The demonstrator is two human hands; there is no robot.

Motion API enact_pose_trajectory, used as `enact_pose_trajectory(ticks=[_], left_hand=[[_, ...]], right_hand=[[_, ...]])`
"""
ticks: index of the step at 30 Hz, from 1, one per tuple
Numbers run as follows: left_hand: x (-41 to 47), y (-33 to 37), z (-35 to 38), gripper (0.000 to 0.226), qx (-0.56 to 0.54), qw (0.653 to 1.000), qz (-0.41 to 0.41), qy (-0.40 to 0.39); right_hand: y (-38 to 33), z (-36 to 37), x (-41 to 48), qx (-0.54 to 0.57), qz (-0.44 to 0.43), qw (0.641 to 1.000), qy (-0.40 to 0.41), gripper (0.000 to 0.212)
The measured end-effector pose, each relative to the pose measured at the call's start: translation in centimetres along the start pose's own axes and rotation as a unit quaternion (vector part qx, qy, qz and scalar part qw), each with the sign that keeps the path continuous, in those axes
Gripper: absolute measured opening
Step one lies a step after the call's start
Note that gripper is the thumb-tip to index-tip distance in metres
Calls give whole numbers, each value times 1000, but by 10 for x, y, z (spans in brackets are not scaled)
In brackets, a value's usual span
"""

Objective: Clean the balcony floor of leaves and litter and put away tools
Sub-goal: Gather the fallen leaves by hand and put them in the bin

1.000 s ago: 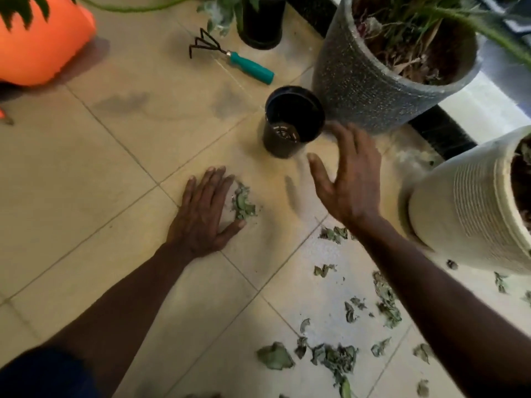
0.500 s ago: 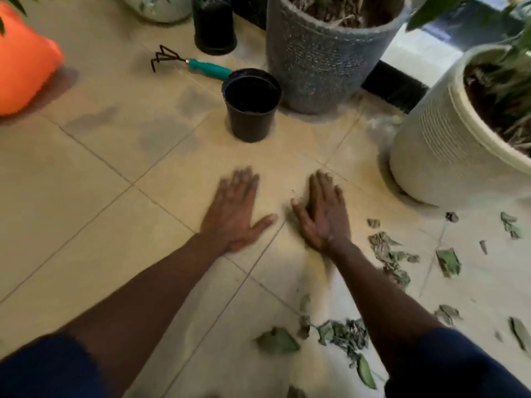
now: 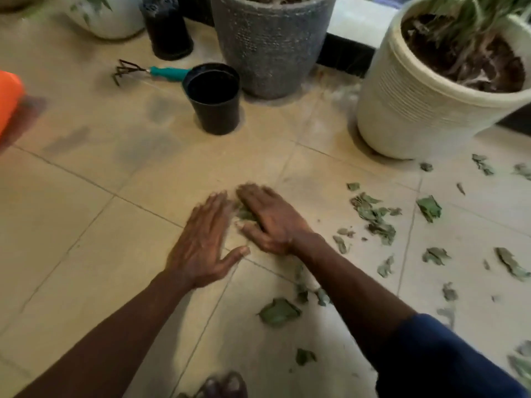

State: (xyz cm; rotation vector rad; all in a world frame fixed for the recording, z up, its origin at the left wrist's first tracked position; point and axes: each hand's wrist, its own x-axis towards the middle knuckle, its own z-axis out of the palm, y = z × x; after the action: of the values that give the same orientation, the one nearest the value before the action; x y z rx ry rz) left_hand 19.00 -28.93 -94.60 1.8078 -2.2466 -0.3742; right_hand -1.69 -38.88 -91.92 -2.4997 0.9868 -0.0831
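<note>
My left hand [image 3: 202, 242] and my right hand [image 3: 268, 221] lie flat on the beige tiled floor [image 3: 86, 239], side by side, fingers straight and pointing away from me. A small clump of dry green leaves [image 3: 244, 212] is squeezed between them. More torn leaves [image 3: 373, 216] are scattered over the tiles to the right, and one larger leaf [image 3: 278, 311] lies under my right forearm. A small empty black pot [image 3: 214, 101] stands upright beyond my hands. A hand rake with a teal handle [image 3: 169, 72] lies behind that pot.
A tall grey planter [image 3: 270, 47] and a ribbed cream planter [image 3: 416, 104] with a plant stand at the back and right. A second black pot [image 3: 166, 27] and a white pot [image 3: 112, 21] stand at the back left. An orange object [image 3: 8, 96] is at the left edge.
My right hand came down from above the black pot onto the floor and swept left. Both hands have closed together, trapping leaves between them. The view has shifted right.
</note>
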Motion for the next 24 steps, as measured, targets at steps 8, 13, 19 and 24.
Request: enact_pose_trajectory(ticks=[8, 13, 19, 24], left_hand=[[2, 5, -5, 108, 29, 999, -4, -29], [7, 4, -4, 116, -14, 999, -41, -23], [36, 14, 0, 125, 8, 999, -17, -48], [60, 60, 17, 126, -41, 995, 35, -88]], right_hand=[[43, -10, -102, -14, 548, 802, 237, 84], [46, -3, -86, 13, 338, 915, 218, 63], [-1, 14, -59, 101, 163, 964, 187, 59], [0, 19, -74, 141, 302, 889, 316, 65]])
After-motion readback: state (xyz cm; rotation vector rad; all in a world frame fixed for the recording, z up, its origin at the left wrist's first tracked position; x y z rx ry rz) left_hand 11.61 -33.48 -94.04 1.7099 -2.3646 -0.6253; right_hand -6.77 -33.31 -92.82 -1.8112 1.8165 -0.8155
